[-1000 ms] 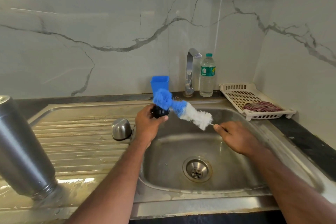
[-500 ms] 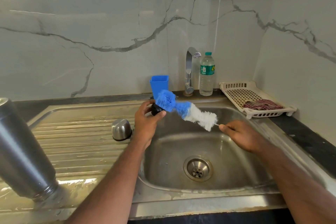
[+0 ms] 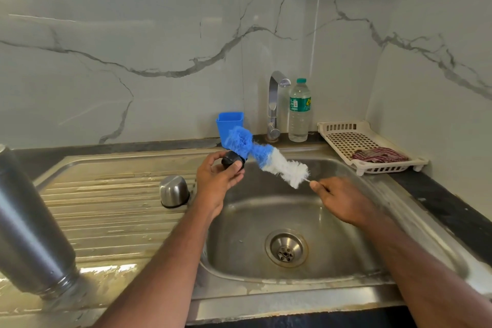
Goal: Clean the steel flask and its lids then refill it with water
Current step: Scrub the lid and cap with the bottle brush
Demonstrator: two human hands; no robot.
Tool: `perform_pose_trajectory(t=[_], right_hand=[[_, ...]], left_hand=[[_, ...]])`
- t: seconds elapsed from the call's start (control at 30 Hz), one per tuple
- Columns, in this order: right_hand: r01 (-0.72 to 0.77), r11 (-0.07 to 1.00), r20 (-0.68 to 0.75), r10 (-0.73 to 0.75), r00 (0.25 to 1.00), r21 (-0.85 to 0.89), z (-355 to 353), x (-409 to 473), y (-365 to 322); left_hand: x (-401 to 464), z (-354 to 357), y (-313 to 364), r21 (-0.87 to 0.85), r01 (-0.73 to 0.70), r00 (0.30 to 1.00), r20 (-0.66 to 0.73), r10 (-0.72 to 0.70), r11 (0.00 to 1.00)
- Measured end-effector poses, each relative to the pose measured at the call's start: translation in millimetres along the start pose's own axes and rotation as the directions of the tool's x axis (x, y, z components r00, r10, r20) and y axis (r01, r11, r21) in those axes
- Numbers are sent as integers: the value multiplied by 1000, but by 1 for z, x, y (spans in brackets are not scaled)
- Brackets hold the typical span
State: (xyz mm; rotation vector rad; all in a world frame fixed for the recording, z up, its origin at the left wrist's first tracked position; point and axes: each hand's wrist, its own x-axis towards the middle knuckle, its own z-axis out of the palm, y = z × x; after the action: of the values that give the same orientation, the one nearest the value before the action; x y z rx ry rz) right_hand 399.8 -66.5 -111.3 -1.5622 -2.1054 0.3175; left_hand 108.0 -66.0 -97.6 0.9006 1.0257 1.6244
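My left hand point(image 3: 217, 180) grips a small black inner lid point(image 3: 232, 160) over the left side of the sink basin point(image 3: 346, 242). My right hand point(image 3: 339, 198) pinches the wire handle of a blue and white bottle brush point(image 3: 266, 158), whose blue tip presses against the black lid. The steel flask point(image 3: 29, 229) stands upside down on the drainboard point(image 3: 111, 210) at the far left. A steel cup lid point(image 3: 174, 191) sits upside down on the drainboard beside the basin.
A tap point(image 3: 274, 104) rises behind the basin with no water running. A blue plastic cup point(image 3: 230, 122) and a plastic water bottle point(image 3: 299, 110) stand at the back. A white perforated tray point(image 3: 354, 141) holding a striped cloth point(image 3: 379, 155) sits on the right counter.
The brush and both hands have shifted slightly up and right over the basin, the brush head still working against the black lid. Flask and steel cup lid have not moved.
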Motion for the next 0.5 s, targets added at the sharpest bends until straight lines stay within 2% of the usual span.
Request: perform_pose_trajectory(t=[0.17, 0.37, 0.5], right_hand=[[-4, 1000, 6, 4, 1000, 6, -7, -1, 7], [19, 1000, 5, -19, 1000, -25, 5, 4, -4], [-3, 1000, 31, 2, 1000, 26, -10, -2, 13]], left_hand=[[2, -3, 5, -138, 0, 997, -74, -10, 990], [-3, 6, 1, -34, 15, 1000, -18, -15, 999], [1, 1, 6, -147, 7, 996, -92, -21, 989]])
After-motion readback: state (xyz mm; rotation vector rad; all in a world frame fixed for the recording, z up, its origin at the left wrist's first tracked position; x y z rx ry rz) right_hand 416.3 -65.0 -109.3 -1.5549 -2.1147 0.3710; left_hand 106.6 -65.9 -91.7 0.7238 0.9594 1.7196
